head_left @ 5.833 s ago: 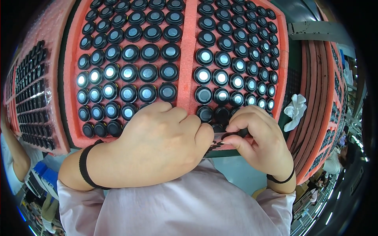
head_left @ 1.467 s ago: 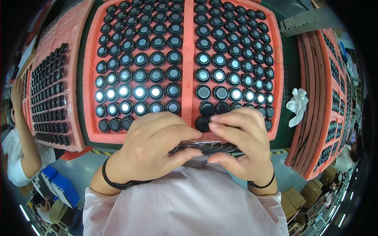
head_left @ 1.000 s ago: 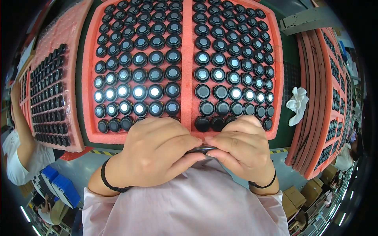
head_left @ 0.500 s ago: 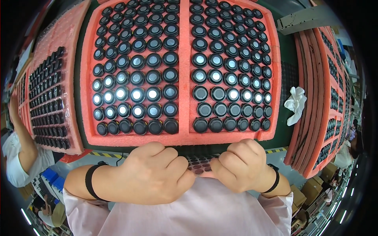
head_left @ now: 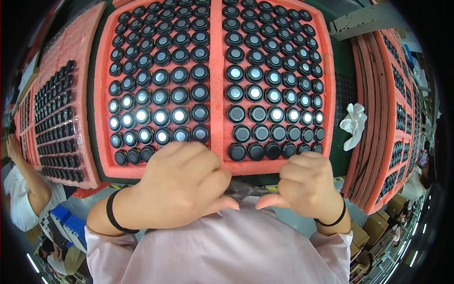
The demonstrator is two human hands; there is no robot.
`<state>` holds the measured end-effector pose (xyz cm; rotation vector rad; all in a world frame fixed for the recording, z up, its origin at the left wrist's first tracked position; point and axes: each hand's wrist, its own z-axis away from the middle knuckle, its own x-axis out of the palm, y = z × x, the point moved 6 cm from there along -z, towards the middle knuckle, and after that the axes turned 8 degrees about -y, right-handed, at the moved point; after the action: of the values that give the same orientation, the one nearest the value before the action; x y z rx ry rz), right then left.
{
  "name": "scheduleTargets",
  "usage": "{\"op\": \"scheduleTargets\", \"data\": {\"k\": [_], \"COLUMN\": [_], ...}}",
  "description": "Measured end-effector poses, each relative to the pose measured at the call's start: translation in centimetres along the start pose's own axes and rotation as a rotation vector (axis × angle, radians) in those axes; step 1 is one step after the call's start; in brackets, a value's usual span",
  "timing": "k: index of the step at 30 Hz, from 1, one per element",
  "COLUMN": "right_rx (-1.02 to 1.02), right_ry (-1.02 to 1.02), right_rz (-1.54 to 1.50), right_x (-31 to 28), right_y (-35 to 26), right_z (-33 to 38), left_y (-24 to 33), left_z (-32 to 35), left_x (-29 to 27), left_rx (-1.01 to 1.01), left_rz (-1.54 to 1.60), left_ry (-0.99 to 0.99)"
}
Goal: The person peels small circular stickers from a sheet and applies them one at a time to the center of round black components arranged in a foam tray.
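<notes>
A red foam tray [head_left: 216,94] in two halves fills the middle, packed with several rows of round black caps [head_left: 255,93] with shiny centres. Both of my hands hover at its near edge, just under the bottom row. My left hand [head_left: 182,184] is curled, its knuckles overlapping the tray's front rim. My right hand [head_left: 307,182] is curled too, thumb pointing left. A thin dark flat piece [head_left: 247,190] spans between them, and its ends are hidden inside both hands. I wear a pink top and a black band on each wrist.
A pink foam tray [head_left: 52,118] of black parts under plastic film lies to the left. Red trays [head_left: 388,118] stand stacked on edge at the right, a crumpled white cloth [head_left: 353,120] beside them. Another person's arm [head_left: 26,175] reaches in at left. Cartons [head_left: 378,222] sit below right.
My hands have drawn back from the tray's bottom row toward my body. The black cap at my fingertips earlier is gone from them, and the bottom row now shows caps all along.
</notes>
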<state>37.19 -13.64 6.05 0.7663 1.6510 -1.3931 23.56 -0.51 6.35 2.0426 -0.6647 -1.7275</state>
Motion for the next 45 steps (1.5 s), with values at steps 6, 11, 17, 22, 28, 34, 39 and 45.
{"op": "scheduleTargets", "data": {"k": [6,11,17,22,28,34,39,45], "right_rx": [0.113,0.19,0.108,0.122,0.149,0.168,0.203,0.222], "right_ry": [-0.094,0.139,0.176,0.186,0.159,0.119,0.106,0.095], "right_rz": [-0.064,0.059,-0.237,-0.266,-0.283,-0.276,-0.341,-0.364], "right_x": [-0.4,-2.4,-0.5,0.2,0.1,0.2,0.0,0.0], "right_y": [2.4,1.2,-1.2,-1.1,-1.3,-1.3,-1.1,-1.0], "right_z": [1.1,-0.8,-2.4,-2.7,-2.9,-3.2,-3.5,-3.6], "left_y": [-1.9,-1.8,-1.0,-0.5,-0.3,0.0,0.1,0.3], "left_z": [0.1,0.3,0.1,0.2,0.4,0.3,0.4,0.2], "left_x": [1.6,3.0,2.5,2.1,2.0,1.6,1.7,1.9], "left_rx": [-0.165,-0.162,-0.088,-0.044,-0.026,-0.021,-0.001,0.036], "left_rz": [0.445,0.426,0.279,0.194,0.172,0.133,0.075,0.012], "left_ry": [-0.018,0.013,0.106,0.144,0.145,0.193,0.199,0.23]}}
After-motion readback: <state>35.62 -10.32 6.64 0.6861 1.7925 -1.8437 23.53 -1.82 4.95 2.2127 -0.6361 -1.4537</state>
